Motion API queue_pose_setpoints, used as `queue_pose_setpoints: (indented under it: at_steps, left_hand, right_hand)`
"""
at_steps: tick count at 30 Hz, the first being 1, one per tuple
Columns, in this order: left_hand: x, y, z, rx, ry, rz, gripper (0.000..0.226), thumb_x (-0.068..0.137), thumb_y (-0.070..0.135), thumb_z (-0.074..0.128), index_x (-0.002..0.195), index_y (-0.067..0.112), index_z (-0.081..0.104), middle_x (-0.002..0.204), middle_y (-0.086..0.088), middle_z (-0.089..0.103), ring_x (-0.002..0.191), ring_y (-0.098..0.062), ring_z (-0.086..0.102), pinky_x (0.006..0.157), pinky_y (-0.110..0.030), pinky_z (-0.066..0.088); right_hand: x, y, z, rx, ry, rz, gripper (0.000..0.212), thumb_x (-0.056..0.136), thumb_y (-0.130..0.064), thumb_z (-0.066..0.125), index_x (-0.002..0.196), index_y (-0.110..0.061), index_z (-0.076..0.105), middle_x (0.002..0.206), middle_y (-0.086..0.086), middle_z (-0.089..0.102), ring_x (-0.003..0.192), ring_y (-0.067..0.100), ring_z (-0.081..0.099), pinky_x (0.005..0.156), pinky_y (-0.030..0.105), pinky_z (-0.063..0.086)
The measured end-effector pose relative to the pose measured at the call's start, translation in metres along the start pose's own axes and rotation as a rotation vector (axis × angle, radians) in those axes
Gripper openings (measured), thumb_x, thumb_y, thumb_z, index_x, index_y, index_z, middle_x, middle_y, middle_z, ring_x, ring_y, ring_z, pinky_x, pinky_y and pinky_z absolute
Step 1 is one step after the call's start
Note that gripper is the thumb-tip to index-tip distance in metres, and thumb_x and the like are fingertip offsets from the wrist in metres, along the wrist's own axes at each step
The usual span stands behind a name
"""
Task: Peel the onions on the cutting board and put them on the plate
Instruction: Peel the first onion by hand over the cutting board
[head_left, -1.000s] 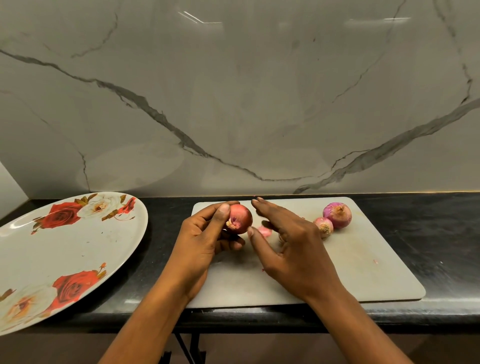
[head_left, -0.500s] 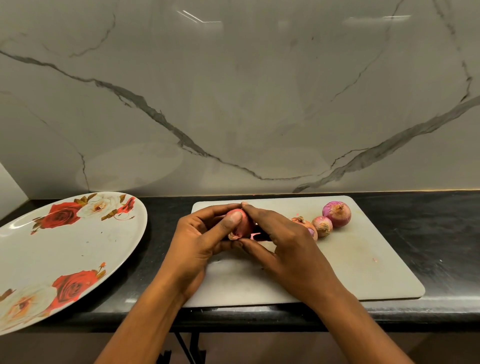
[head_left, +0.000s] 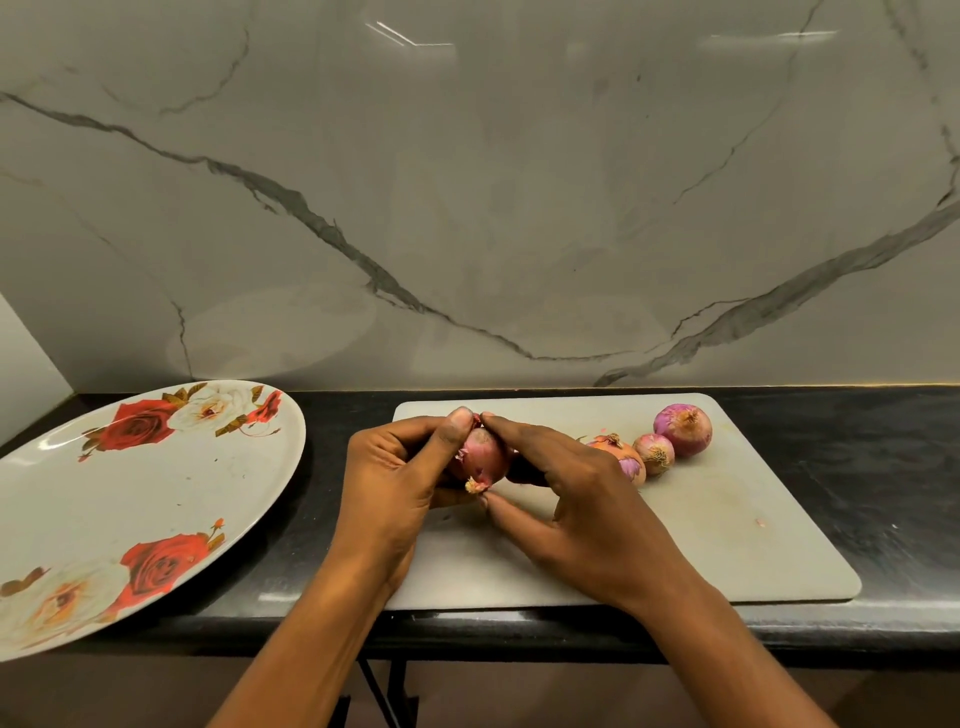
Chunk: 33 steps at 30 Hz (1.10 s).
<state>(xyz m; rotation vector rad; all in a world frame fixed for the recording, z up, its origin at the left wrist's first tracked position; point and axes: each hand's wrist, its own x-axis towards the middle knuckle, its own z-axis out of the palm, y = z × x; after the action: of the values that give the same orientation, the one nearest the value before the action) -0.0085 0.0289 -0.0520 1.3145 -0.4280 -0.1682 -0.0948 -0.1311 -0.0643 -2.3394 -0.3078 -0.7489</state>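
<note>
A small red onion is held between both hands just above the left part of the grey cutting board. My left hand grips it from the left with the thumb on top. My right hand pinches it from the right, forefinger at the top and thumb at the root end. Three more unpeeled onions lie in a row on the board: one partly behind my right hand, a small one, and a larger purple one. The rose-patterned plate sits at the left with nothing on it.
The board and plate rest on a black counter against a marble wall. A small scrap of skin lies on the board's right side. The counter's front edge runs just below my wrists.
My right hand came in from beside the onion and closed on it. The onion has turned in my hands, with its root end now facing down toward me.
</note>
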Motion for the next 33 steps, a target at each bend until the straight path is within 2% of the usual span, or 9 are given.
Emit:
queue_pose_setpoints:
  at_steps: [4, 9, 14, 19, 22, 25, 28, 30, 33]
  left_hand:
    - [0.000, -0.004, 0.001, 0.087, 0.039, 0.051, 0.014, 0.095, 0.018, 0.073, 0.094, 0.012, 0.085, 0.087, -0.012, 0.080, 0.080, -0.028, 0.078, 0.060, -0.033, 0.062]
    - [0.002, -0.008, -0.001, 0.080, 0.080, 0.025, 0.012, 0.094, 0.015, 0.075, 0.096, 0.007, 0.083, 0.088, -0.012, 0.080, 0.084, -0.029, 0.079, 0.063, -0.032, 0.063]
    - [0.003, -0.010, -0.001, 0.073, 0.050, -0.003, 0.012, 0.092, 0.013, 0.076, 0.100, 0.008, 0.082, 0.092, -0.012, 0.081, 0.085, -0.029, 0.079, 0.069, -0.031, 0.064]
    - [0.002, -0.011, -0.003, 0.061, 0.059, -0.023, 0.011, 0.093, 0.011, 0.075, 0.100, 0.006, 0.081, 0.086, -0.015, 0.080, 0.078, -0.033, 0.080, 0.073, -0.035, 0.067]
    - [0.003, -0.013, -0.004, 0.122, 0.048, -0.009, 0.012, 0.092, 0.012, 0.077, 0.103, 0.008, 0.081, 0.089, -0.011, 0.081, 0.083, -0.029, 0.080, 0.081, -0.041, 0.065]
    - [0.002, -0.012, -0.005, 0.177, 0.017, 0.023, 0.018, 0.090, 0.014, 0.080, 0.108, 0.015, 0.082, 0.097, -0.002, 0.082, 0.092, -0.019, 0.080, 0.086, -0.034, 0.063]
    - [0.001, -0.010, -0.004, 0.182, -0.024, 0.032, 0.023, 0.091, 0.015, 0.078, 0.114, 0.021, 0.080, 0.103, 0.003, 0.082, 0.096, -0.013, 0.077, 0.084, -0.027, 0.062]
    - [0.000, -0.008, -0.004, 0.176, -0.046, 0.043, 0.022, 0.093, 0.014, 0.076, 0.113, 0.023, 0.080, 0.100, 0.002, 0.082, 0.090, -0.020, 0.076, 0.079, -0.032, 0.064]
    - [-0.001, -0.007, -0.003, 0.181, -0.099, 0.034, 0.026, 0.093, 0.009, 0.075, 0.115, 0.023, 0.080, 0.105, 0.003, 0.082, 0.101, -0.026, 0.075, 0.087, -0.046, 0.062]
  right_hand:
    - [0.001, -0.001, 0.000, -0.024, 0.008, 0.022, 0.073, 0.091, -0.047, 0.076, 0.154, -0.023, 0.048, 0.140, -0.006, 0.065, 0.122, 0.005, 0.064, 0.098, 0.025, 0.057]
    - [0.001, -0.001, -0.001, 0.017, 0.086, 0.050, 0.059, 0.092, -0.041, 0.078, 0.144, -0.020, 0.059, 0.132, -0.007, 0.069, 0.118, 0.005, 0.066, 0.096, 0.026, 0.059]
    - [0.001, -0.003, -0.004, 0.008, 0.158, 0.089, 0.052, 0.094, -0.041, 0.075, 0.143, -0.030, 0.057, 0.131, -0.014, 0.065, 0.110, 0.003, 0.066, 0.084, 0.020, 0.060]
    - [0.003, -0.004, -0.006, 0.101, 0.304, 0.128, 0.049, 0.094, -0.026, 0.078, 0.139, -0.026, 0.060, 0.129, -0.011, 0.064, 0.109, 0.009, 0.067, 0.077, 0.013, 0.056]
    - [0.002, -0.004, -0.007, 0.149, 0.359, 0.140, 0.050, 0.091, -0.018, 0.080, 0.136, -0.026, 0.058, 0.129, -0.011, 0.064, 0.110, 0.010, 0.069, 0.081, 0.015, 0.058]
    - [0.001, -0.006, -0.007, 0.173, 0.340, 0.123, 0.049, 0.091, -0.017, 0.080, 0.132, -0.026, 0.056, 0.125, -0.016, 0.063, 0.109, 0.008, 0.070, 0.083, 0.018, 0.060]
    - [0.001, -0.008, -0.005, 0.099, 0.268, 0.087, 0.044, 0.094, -0.026, 0.077, 0.133, -0.024, 0.056, 0.122, -0.016, 0.064, 0.103, 0.008, 0.070, 0.076, 0.015, 0.058]
    - [0.001, -0.008, -0.004, 0.042, 0.216, 0.074, 0.045, 0.098, -0.032, 0.073, 0.139, -0.026, 0.055, 0.126, -0.014, 0.064, 0.106, 0.006, 0.066, 0.077, 0.013, 0.055]
    - [0.003, -0.004, -0.004, 0.043, 0.156, 0.100, 0.047, 0.100, -0.032, 0.068, 0.145, -0.030, 0.055, 0.134, -0.015, 0.063, 0.113, 0.004, 0.064, 0.084, 0.017, 0.057]
